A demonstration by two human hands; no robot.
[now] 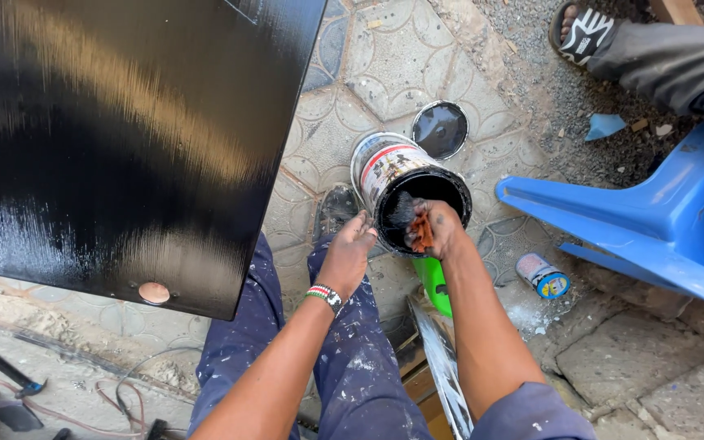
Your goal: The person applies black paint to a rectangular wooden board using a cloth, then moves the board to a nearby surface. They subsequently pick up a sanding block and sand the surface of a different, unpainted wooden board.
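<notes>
— Where is the paint can (407, 184)?

— It stands on the patterned paving (385, 65), just right of the glossy black panel (124, 138), with its round lid (439, 129) lying just behind it.

— And the hands?

— The right hand (433, 228) is closed around a paintbrush (405, 213), whose dark bristles dip over the can's near rim. The left hand (350, 248) rests loosely open at the can's left side, fingers curved; it seems to touch the wall, though that is hard to tell.

— Anything else near the can?

— A blue plastic chair (637, 228) to its right, a small tin (542, 275) lying beside it.
</notes>
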